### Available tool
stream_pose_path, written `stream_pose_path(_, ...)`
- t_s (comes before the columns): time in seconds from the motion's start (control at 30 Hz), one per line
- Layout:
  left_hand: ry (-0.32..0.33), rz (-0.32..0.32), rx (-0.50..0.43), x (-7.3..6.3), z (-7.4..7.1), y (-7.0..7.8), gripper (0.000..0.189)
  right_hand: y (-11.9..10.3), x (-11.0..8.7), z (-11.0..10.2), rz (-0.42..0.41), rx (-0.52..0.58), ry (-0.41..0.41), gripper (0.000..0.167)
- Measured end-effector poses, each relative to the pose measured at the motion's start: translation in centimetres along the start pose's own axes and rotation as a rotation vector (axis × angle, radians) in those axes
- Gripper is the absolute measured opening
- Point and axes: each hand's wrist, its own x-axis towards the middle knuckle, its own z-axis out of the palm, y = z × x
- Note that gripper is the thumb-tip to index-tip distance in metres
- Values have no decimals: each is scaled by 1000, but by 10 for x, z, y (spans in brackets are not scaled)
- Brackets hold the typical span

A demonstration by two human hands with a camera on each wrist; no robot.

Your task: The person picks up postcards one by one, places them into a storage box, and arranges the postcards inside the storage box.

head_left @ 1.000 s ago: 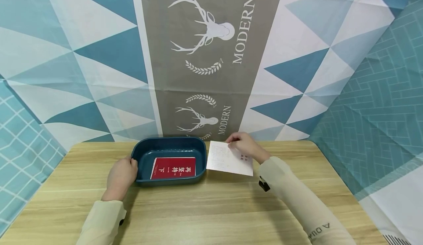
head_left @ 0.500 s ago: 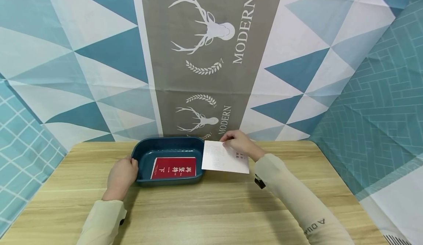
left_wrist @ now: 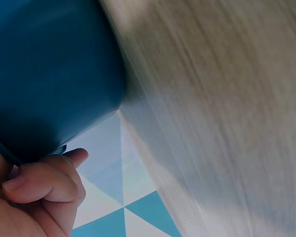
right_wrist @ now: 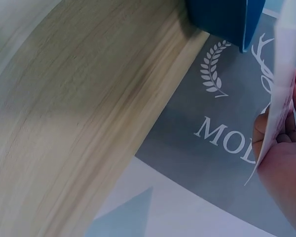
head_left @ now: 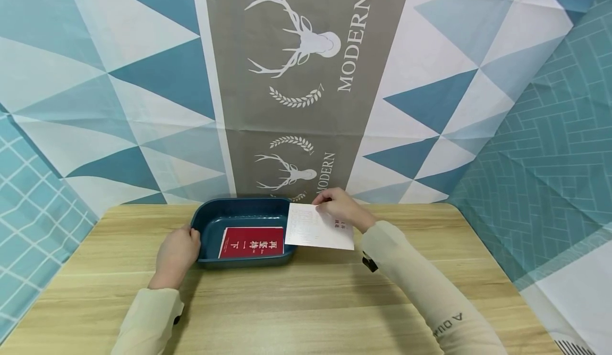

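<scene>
A dark blue rectangular bin (head_left: 246, 262) stands near the back of the table. My left hand (head_left: 175, 253) grips its left rim, fingers curled over the edge; the left wrist view shows the bin's outer wall (left_wrist: 59, 79) beside those fingers. Red cards (head_left: 251, 242) with white Chinese characters lie inside, slightly fanned at the left. To the right, my right hand (head_left: 342, 207) pinches the top edge of a white printed card (head_left: 308, 230) with red characters. That card's left edge overlaps the bin's right rim in the head view. Seen edge-on in the right wrist view, the card (right_wrist: 280, 69) bends slightly.
The wood-grain table (head_left: 287, 312) extends in front of the bin and to both sides. Right behind its back edge hangs a patterned cloth (head_left: 306, 105) with deer heads and triangles. Blue tiled cloths flank the table on the left and right.
My right hand has carried the white card leftward, from beside the bin to over its right rim. The left hand and the bin have stayed in place.
</scene>
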Motion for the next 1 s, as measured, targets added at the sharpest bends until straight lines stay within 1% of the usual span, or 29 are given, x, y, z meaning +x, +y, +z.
stream_pose_path(0.1, -1, -6, 2, 0, 0, 0, 38, -1, 0, 3, -1, 17, 0, 16)
stream_pose_path(0.4, -8, -12, -1, 1, -2, 1, 37, -9, 1, 8, -42, 6, 2, 15)
stream_pose_path(0.6, 6, -15, -1, 0, -1, 0, 37, -15, 6, 13, -66, 3, -7, 15)
stream_pose_path(0.8, 1, -13, -8, 1, 0, -1, 36, -17, 8, 17, -64, 9, -1, 14)
stream_pose_path(1.0, -4, -6, 6, 2, 0, -1, 35, -20, 11, 22, -60, 9, 1, 14)
